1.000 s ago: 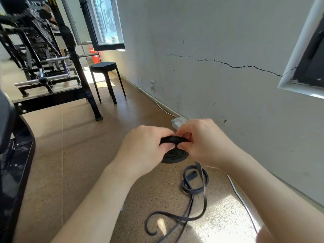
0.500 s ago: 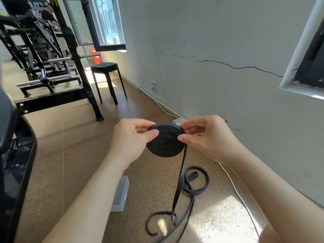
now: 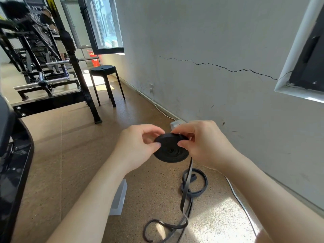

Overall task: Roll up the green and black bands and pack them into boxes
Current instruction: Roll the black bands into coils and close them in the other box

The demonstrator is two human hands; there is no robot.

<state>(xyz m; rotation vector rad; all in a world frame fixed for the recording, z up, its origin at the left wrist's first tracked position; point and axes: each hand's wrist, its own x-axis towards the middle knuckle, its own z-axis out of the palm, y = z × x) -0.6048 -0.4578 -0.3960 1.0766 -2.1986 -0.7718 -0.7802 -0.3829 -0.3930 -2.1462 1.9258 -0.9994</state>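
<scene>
A black band is partly wound into a flat coil point(image 3: 171, 149) held in front of me above the floor. My left hand point(image 3: 138, 146) pinches the coil's left edge between thumb and fingers. My right hand point(image 3: 201, 142) pinches its right edge. The unrolled tail point(image 3: 186, 186) hangs from the coil's right side to the floor, where it lies in loose loops. A clear box point(image 3: 120, 199) lies on the floor under my left forearm. A second small box point(image 3: 175, 124) sits by the wall, mostly hidden behind my right hand. No green band is in view.
A grey wall point(image 3: 219, 76) runs along the right, with a white cable point(image 3: 240, 199) at its foot. A black stool point(image 3: 105, 79) stands ahead. Black gym equipment point(image 3: 43, 67) fills the left and far left.
The coil has tilted from facing me upright to lying flatter. Both hands have shifted their grip around its rim, and more of the tail is wound on than one second ago.
</scene>
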